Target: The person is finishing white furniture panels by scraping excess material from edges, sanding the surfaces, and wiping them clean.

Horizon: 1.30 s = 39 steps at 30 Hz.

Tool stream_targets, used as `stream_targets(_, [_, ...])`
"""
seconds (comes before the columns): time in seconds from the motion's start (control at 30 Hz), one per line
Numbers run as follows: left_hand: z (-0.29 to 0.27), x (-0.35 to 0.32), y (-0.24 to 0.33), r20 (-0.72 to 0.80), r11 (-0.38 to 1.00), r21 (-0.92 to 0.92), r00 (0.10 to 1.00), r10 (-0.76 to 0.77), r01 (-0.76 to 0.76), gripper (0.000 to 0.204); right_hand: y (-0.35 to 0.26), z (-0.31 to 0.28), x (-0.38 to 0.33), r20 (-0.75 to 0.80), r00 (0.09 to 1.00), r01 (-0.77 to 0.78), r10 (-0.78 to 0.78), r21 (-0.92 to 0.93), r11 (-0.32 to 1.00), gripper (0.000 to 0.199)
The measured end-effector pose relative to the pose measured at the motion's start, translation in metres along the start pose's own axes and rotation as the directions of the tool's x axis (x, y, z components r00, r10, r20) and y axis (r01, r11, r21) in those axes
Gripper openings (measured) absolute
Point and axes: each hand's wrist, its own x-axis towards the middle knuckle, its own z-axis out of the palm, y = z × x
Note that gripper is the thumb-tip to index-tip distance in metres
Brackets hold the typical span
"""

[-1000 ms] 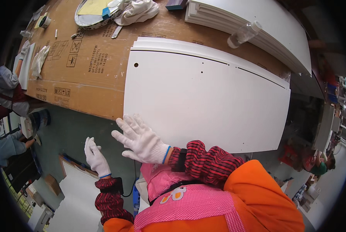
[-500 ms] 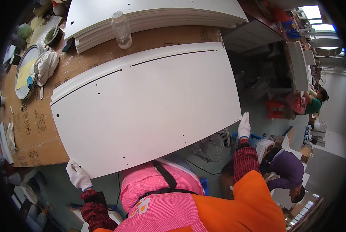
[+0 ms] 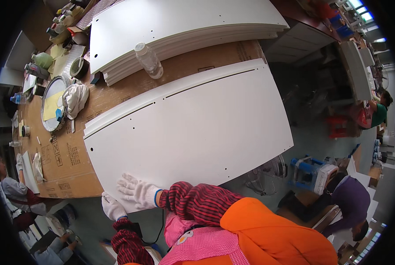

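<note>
A large white panel [image 3: 193,128] lies in front of me, with a long dark groove along its far side and several small drilled holes. At its near left corner my left hand [image 3: 113,206], in a white knit glove, is closed on the edge. Its fingers under the panel are hidden. Just beside it my right hand [image 3: 138,191], gloved likewise, rests flat on the panel's top face with the fingers spread. My right forearm crosses over the near edge. Beneath the far side of this panel, the edges of other white panels show.
Behind stands a stack of white panels [image 3: 188,33], with a clear bottle [image 3: 149,61] against it. The cardboard-covered table [image 3: 74,163] holds a round tray [image 3: 47,119], a white cloth [image 3: 76,98] and a dark bowl [image 3: 79,68]. A fan [image 3: 268,174] and a person in purple [image 3: 350,201] are at right.
My right hand has left the panel's near right corner and come across to lie on its face by the left hand. My left hand stays at the corner. The view has shifted.
</note>
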Motion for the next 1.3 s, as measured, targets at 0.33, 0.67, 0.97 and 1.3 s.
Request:
stream_targets(0.33, [-0.003,0.014,-0.036,0.052,0.978,-0.202,0.997,0.063,-0.051,0.057,0.178,-0.142,-0.243,-0.760,0.198,-0.937,0.618,0.038,0.347,0.065])
stream_targets(0.67, [0.012,0.010,-0.020,0.059,0.984,-0.161,0.994,0.089,-0.079,0.053,0.093,-0.078,-0.475,-0.787,-0.349,-0.919,0.509,0.180,-0.351,0.062])
stream_targets(0.97, [0.012,0.021,-0.049,0.115,0.963,-0.265,0.990,0.085,-0.052,0.054,0.178,-0.160,-0.237,-0.478,0.489,-0.850,0.730,-0.071,0.522,0.075])
stream_targets(1.3, [0.030,0.034,-0.055,-0.008,0.988,-0.081,0.992,0.128,-0.128,0.043,0.276,-0.198,-0.385,-0.721,-0.184,-0.978,0.668,0.205,-0.049,0.078])
